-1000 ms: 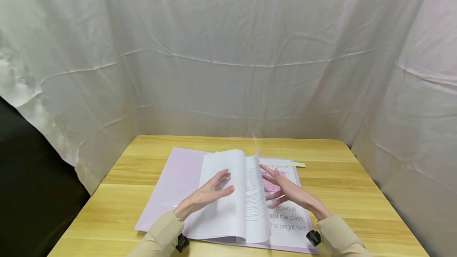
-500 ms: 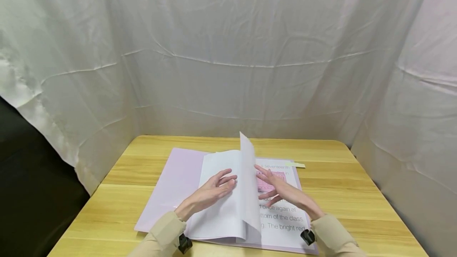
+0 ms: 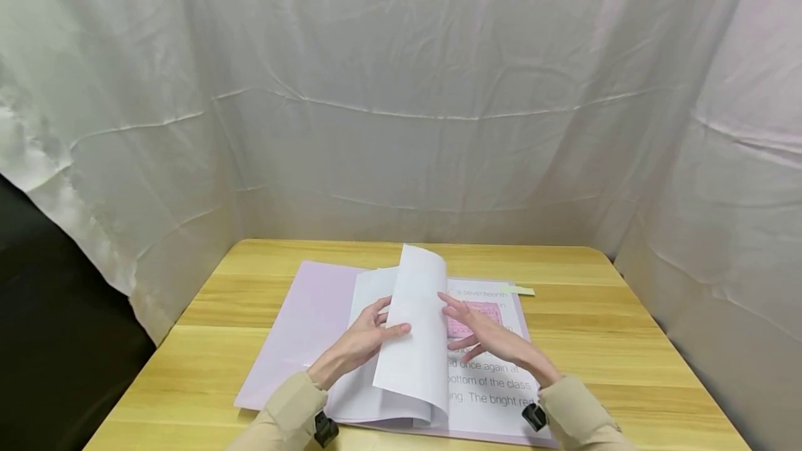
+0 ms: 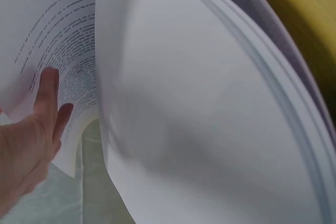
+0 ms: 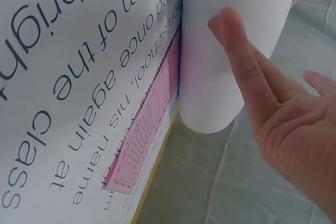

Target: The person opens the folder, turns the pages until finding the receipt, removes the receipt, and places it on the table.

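Observation:
A bound booklet with a lilac cover (image 3: 288, 339) lies spread on the table. One white page (image 3: 416, 326) stands up from it, curling over to the left. My left hand (image 3: 354, 350) has that page's free edge between thumb and fingers, the thumb on its blank face. In the left wrist view, fingers (image 4: 46, 95) lie against its small-print side. The right hand (image 3: 501, 339) touches the page from the right with extended, spread fingers (image 5: 239, 51). Beneath that hand is a large-print page (image 3: 495, 385) bearing a pink printed slip (image 3: 484, 313).
A pale yellow tab (image 3: 519, 290) sticks out past the booklet's right edge. The wooden table (image 3: 601, 346) extends around the booklet. Grey cloth (image 3: 407, 103) hangs behind and at both sides, with a black area (image 3: 56, 312) at the left.
The page has swung from the right, through upright, over to the left. My left thumb has come onto its front, and my right hand has shifted slightly left.

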Available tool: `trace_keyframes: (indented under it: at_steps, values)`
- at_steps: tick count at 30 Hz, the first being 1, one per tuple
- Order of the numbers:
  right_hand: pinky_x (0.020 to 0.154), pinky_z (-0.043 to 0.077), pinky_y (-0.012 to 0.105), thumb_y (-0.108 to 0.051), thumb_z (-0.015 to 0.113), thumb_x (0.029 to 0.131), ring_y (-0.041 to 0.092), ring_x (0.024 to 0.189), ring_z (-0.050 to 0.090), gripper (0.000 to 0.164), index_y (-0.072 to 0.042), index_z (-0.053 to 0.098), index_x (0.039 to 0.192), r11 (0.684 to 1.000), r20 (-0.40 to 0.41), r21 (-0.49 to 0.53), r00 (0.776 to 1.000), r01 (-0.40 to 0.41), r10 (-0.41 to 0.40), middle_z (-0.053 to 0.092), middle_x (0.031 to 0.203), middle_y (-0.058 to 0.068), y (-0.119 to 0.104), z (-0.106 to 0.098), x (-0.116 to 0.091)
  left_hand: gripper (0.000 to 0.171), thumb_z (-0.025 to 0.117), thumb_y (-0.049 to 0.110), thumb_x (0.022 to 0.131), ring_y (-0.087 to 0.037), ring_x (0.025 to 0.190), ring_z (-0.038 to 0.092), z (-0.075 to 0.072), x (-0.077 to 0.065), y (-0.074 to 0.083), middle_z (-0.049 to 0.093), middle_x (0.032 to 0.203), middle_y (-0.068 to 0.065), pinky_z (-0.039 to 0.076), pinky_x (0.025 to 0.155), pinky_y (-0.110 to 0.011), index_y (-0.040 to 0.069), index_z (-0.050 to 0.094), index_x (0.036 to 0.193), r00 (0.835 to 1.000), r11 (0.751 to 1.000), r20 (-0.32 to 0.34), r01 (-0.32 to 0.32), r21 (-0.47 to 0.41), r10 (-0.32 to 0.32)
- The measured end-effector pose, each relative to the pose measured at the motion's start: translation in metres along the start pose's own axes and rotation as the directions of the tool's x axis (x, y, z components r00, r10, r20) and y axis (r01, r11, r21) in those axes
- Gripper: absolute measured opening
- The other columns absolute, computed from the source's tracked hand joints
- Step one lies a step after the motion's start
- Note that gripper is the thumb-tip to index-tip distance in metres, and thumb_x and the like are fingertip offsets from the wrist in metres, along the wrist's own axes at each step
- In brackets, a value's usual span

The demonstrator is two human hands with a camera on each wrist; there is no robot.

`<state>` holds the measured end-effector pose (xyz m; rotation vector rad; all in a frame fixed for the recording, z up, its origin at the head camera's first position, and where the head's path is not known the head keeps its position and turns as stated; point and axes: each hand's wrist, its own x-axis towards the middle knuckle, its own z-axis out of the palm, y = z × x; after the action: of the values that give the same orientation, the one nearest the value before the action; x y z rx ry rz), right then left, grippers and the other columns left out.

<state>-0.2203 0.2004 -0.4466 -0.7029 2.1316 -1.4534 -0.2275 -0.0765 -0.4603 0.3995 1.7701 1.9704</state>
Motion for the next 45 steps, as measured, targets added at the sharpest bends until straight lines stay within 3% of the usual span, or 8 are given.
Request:
trace_keyframes:
  at_steps: [7,12,17,24,31,35,38,45]
  values:
    - [0.085,0.061,0.055,-0.048,0.009,0.110,0.054,0.119,0.062,0.062,-0.018,0.009,0.164,0.999,-0.001,-0.019,1.000,0.029,-0.029,0.016,0.164,0.032,0.001,-0.002,-0.005,0.089,0.072,0.000,0.087,-0.025,0.107,0.069,-0.001,-0.001,-0.001,0.050,0.143,-0.034,0.061,0.090,-0.040,-0.005,0.016,0.156,0.991,0.999,-0.129,0.025,0.043,-0.020]
    - [0.086,0.061,0.052,-0.040,0.014,0.112,0.056,0.119,0.060,0.060,-0.008,0.010,0.162,0.998,-0.043,-0.033,0.997,0.055,-0.057,0.024,0.158,0.038,0.006,-0.012,-0.012,0.095,0.076,0.001,0.083,-0.024,0.104,0.068,-0.005,-0.002,-0.003,0.049,0.143,-0.033,0.061,0.090,-0.041,-0.003,0.016,0.156,0.977,0.995,-0.205,0.072,0.065,-0.057]
    - [0.090,0.060,0.053,-0.027,0.034,0.111,0.055,0.117,0.061,0.056,0.001,0.023,0.158,0.998,-0.138,-0.031,0.989,0.051,-0.055,0.037,0.149,0.041,0.020,-0.028,-0.017,0.099,0.081,0.007,0.080,-0.022,0.096,0.070,-0.013,-0.003,-0.004,0.050,0.142,-0.032,0.062,0.084,-0.041,0.000,0.018,0.155,0.959,0.990,-0.271,0.105,0.091,-0.077]
    - [0.088,0.061,0.046,-0.019,0.058,0.102,0.044,0.109,0.067,0.060,0.008,0.035,0.150,0.997,-0.269,-0.082,0.963,-0.001,-0.021,0.048,0.140,0.039,0.042,-0.048,-0.019,0.105,0.084,0.008,0.078,-0.026,0.095,0.070,-0.025,-0.008,-0.007,0.050,0.140,-0.032,0.061,0.083,-0.042,0.001,0.015,0.156,0.950,0.979,-0.302,0.135,0.154,-0.084]
    - [0.075,0.063,0.038,-0.011,0.067,0.095,0.030,0.098,0.067,0.061,0.010,0.040,0.146,0.993,-0.382,-0.071,0.922,-0.093,0.059,0.051,0.134,0.038,0.064,-0.066,-0.015,0.114,0.090,0.012,0.073,-0.047,0.124,0.057,-0.036,-0.014,-0.009,0.043,0.146,-0.038,0.048,0.105,-0.059,-0.001,0.014,0.157,0.933,0.904,-0.358,0.193,0.381,-0.048]
    - [0.064,0.060,0.034,-0.010,0.072,0.091,0.021,0.090,0.063,0.063,0.010,0.043,0.143,0.983,-0.409,-0.105,0.907,-0.152,0.097,0.051,0.133,0.037,0.071,-0.074,-0.010,0.118,0.090,0.008,0.070,-0.054,0.136,0.044,-0.043,-0.015,-0.011,0.036,0.150,-0.040,0.037,0.115,-0.065,-0.004,0.011,0.157,0.934,0.870,-0.357,0.189,0.455,-0.015]
    - [0.060,0.057,0.031,-0.008,0.075,0.087,0.022,0.089,0.061,0.065,0.009,0.045,0.142,0.967,-0.422,-0.149,0.898,-0.205,0.125,0.050,0.136,0.036,0.072,-0.077,-0.006,0.120,0.090,0.007,0.069,-0.055,0.144,0.031,-0.048,-0.015,-0.012,0.026,0.157,-0.039,0.028,0.119,-0.067,-0.004,0.010,0.157,0.935,0.846,-0.354,0.188,0.499,0.001]
    - [0.075,0.048,0.029,-0.011,0.081,0.081,0.033,0.105,0.060,0.068,0.006,0.050,0.140,0.926,-0.395,-0.267,0.907,-0.267,0.148,0.052,0.139,0.032,0.079,-0.082,0.002,0.124,0.092,0.007,0.066,-0.057,0.143,0.031,-0.054,-0.018,-0.015,0.026,0.157,-0.040,0.030,0.117,-0.068,-0.004,0.009,0.158,0.934,0.771,-0.357,0.221,0.597,0.008]
